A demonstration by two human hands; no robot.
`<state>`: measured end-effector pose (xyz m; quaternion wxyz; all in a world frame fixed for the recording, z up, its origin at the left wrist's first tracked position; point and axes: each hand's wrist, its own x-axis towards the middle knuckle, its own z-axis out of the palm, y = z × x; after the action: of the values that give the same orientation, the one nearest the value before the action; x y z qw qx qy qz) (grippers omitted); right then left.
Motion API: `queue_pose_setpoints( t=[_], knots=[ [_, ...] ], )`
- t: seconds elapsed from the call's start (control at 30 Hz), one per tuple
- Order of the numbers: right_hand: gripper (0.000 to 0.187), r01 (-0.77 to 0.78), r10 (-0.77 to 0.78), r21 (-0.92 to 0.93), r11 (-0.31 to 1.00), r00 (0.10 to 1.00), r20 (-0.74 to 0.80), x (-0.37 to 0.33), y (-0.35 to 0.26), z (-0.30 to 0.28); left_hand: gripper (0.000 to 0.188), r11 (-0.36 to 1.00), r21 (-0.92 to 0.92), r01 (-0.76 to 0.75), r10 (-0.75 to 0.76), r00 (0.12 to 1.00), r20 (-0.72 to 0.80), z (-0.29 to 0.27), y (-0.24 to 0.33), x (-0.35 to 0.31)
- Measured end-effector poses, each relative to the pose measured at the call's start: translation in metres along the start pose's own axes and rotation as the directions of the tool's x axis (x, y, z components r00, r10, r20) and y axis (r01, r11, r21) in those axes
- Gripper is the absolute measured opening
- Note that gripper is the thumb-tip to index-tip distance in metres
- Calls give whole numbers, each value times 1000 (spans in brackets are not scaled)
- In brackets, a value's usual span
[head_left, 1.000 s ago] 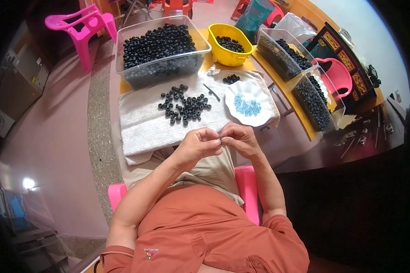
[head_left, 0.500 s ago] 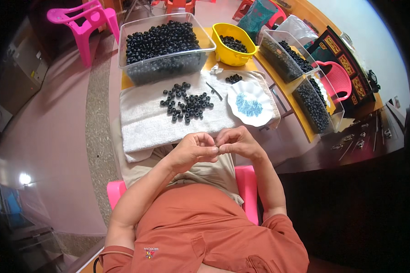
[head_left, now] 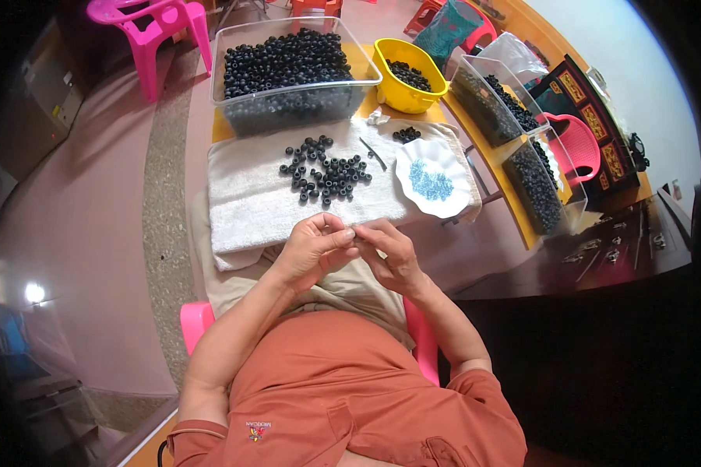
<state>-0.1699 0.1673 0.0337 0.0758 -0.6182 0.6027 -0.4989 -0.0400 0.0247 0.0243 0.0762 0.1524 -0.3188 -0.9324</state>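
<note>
My left hand [head_left: 316, 247] and my right hand [head_left: 389, 255] meet above my lap, just short of the towel's front edge. Thumbs and fingers of both are pinched together around something too small to make out. Beyond them, a loose group of black round pieces with holes, like large beads [head_left: 327, 175], lies on the white towel [head_left: 241, 202]. To the right of this group rests a thin dark stick-like tool [head_left: 373, 154]. A white scalloped dish [head_left: 465, 180] holds small pale-blue beads [head_left: 428, 183]. A smaller cluster of black pieces [head_left: 406, 135] sits behind the dish.
A large clear bin [head_left: 288, 109] of black pieces stands at the back, beside a yellow basin [head_left: 403, 97] with more. Clear boxes [head_left: 487, 109] of them line the yellow board at right. Pink chairs [head_left: 152, 35] stand around; a dark table [head_left: 600, 257] is far right.
Both hands have shifted slightly left and away from my body, still pinched together. My right fingers now point more toward the left. The view has tilted a little; the table things look unmoved.
</note>
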Motion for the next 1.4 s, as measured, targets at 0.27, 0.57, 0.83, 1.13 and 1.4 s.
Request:
queue_pose_setpoints(
  t=[0.27, 0.57, 0.83, 1.13, 1.4],
  knots=[
    [14, -183, 184, -80, 980, 983, 1, 28, 30, -11, 14, 996, 43, -76, 80, 993, -87, -12, 3, -7],
    [18, -241, 366, -598, 764, 926, 94, 59, 51, 7, 13, 995, 42, -93, 96, 992, -77, -20, 4, -9],
    [14, -109, 222, -563, 819, 966, 136, 57, 66, 8, 12, 994, 62, -95, 100, 992, -78, -21, 4, -11],
    [15, -54, 233, -524, 850, 931, 282, 60, 54, -5, 11, 994, 54, -94, 99, 989, -106, -24, 3, -10],
    [22, -45, 273, -537, 842, 895, 352, 69, 49, -6, 11, 994, 36, -106, 109, 989, -101, -24, 5, -10]
  ],
)
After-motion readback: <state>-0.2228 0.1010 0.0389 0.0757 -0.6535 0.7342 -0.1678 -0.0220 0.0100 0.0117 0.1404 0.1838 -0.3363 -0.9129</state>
